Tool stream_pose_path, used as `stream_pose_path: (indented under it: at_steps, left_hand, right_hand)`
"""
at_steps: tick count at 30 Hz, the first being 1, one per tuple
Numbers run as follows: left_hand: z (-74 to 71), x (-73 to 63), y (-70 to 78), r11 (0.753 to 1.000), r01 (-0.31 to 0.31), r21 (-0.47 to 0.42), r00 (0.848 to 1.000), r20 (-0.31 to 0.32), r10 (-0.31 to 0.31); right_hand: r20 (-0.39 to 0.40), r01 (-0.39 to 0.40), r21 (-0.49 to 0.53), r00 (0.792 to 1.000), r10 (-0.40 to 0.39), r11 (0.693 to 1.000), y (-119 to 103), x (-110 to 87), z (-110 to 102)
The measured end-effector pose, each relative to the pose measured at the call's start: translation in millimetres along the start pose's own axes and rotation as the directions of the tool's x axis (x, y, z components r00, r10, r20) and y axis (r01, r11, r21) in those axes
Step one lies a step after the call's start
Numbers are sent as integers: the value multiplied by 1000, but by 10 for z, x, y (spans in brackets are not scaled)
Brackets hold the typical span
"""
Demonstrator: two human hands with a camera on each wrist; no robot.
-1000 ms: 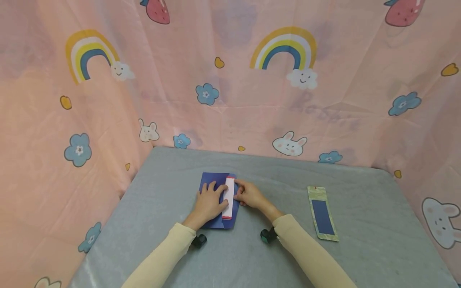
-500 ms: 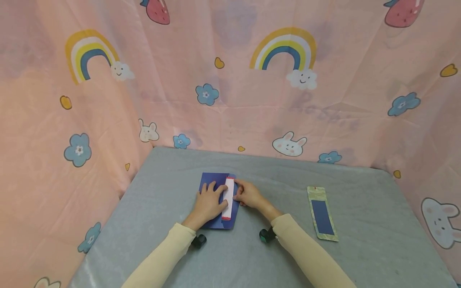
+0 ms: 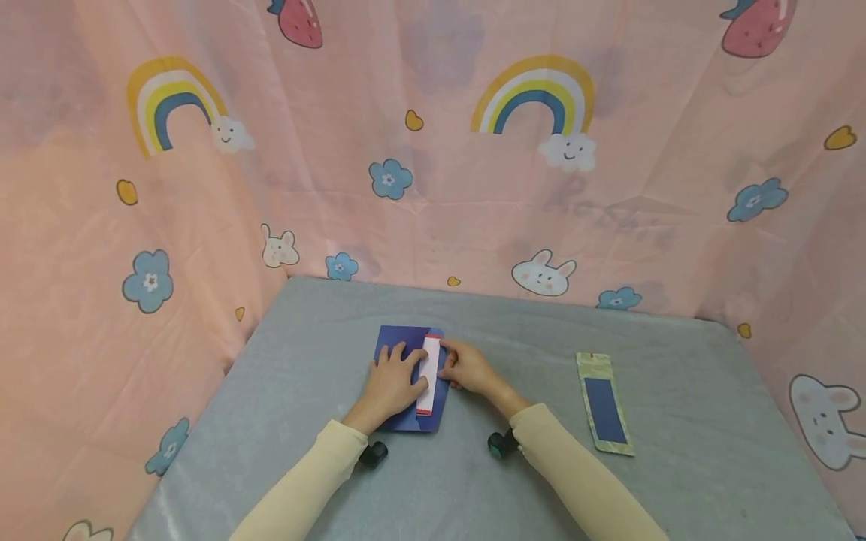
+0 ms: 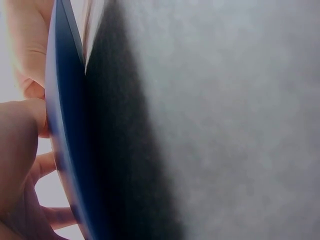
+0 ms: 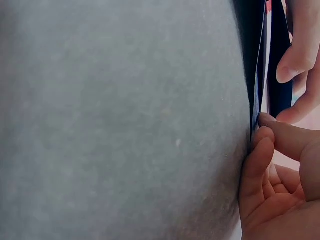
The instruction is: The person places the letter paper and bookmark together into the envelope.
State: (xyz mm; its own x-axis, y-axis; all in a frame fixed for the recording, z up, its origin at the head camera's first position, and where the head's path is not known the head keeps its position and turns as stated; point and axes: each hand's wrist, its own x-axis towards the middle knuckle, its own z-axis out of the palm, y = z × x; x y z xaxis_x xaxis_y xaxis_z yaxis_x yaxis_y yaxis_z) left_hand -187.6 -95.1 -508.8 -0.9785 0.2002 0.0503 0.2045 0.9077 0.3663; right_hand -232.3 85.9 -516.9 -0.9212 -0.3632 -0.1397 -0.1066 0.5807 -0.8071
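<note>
A blue folder (image 3: 404,336), card-like and flat, lies on the table. Along its right side runs a narrow white strip (image 3: 429,373) with red ends. My left hand (image 3: 390,382) rests on the folder with fingers spread, its index finger and thumb touching the strip. At the folder's right edge, my right hand (image 3: 470,367) pinches the edge between thumb and curled fingers; the right wrist view shows this thumb (image 5: 287,135) against the thin blue edge. In the left wrist view the folder (image 4: 70,125) appears edge-on, with a dark shadow below it.
A green-bordered long flat piece (image 3: 595,366) with a dark blue middle lies apart on the right. Grey cloth covers the table (image 3: 325,315). A pink printed curtain (image 3: 460,225) hangs behind and at both sides. Dark wrist cameras (image 3: 502,445) sit below the sleeves.
The white strip lies very slightly nearer to me on the folder. Both hands stay in almost the same place, and the head view has shifted a little.
</note>
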Motion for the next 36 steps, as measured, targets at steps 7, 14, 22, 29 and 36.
stream_pose_path:
  at_steps: [7,14,22,29,36]
  left_hand:
    - [-4,-2,5,1000,4,-2,1000,3,-4]
    - [-2,2,8,1000,-1,4,1000,1,1]
    - [10,10,-1,1000,-1,8,1000,4,1]
    - [19,11,0,1000,4,6,1000,13,-4]
    - [40,14,-17,1000,5,20,1000,12,-5]
  right_hand:
    - [21,-39,6,999,39,999,-27,29,-13]
    - [35,-49,0,998,49,999,-66,42,-39]
    - [23,-51,-33,998,52,998,-100,66,-33]
    - [31,-55,-62,998,57,997,-122,72,-41]
    - [22,-48,-98,998,50,994,-137,83,-17]
